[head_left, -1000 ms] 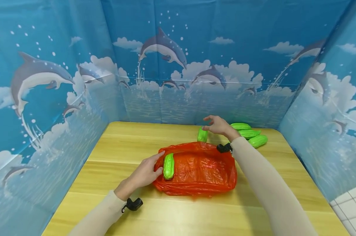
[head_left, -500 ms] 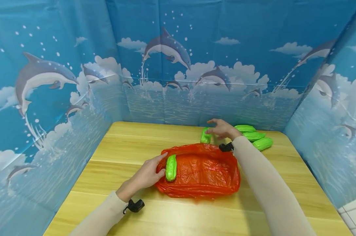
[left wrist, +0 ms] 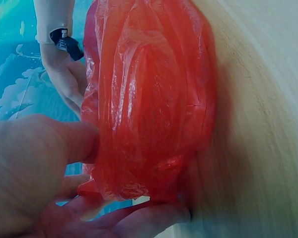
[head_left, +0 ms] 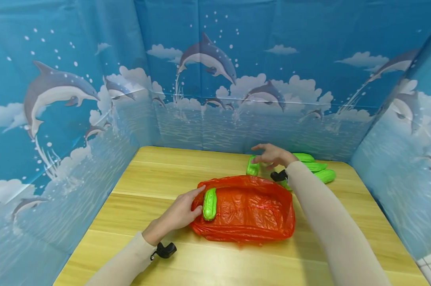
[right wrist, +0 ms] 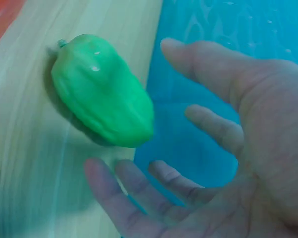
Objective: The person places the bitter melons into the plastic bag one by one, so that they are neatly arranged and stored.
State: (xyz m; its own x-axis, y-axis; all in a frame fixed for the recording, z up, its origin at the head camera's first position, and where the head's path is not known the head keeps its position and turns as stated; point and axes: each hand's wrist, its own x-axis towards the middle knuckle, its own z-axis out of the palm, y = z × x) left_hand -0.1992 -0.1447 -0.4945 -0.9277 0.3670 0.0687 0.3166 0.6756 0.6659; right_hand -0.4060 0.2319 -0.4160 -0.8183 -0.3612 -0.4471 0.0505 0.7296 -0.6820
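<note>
A red plastic bag lies spread wide on the wooden table, its mouth facing up. My left hand holds the bag's left end, thumb on one side and fingers on the other in the left wrist view. Just beside that thumb, a green ridged vegetable, like a bitter melon, rests at the bag's left side. Beyond the bag, my right hand hovers next to another such green vegetable. In the right wrist view its fingers are spread and apart from the vegetable.
Several more green vegetables lie in a group at the back right, partly hidden by my right forearm. A green piece peeks out behind the bag. Dolphin-printed blue curtains border the table at the back and sides.
The head view has turned slightly, so the scene shifts right. A green piece behind the bag has come into sight under my right wrist. Both hands stay nearly in place.
</note>
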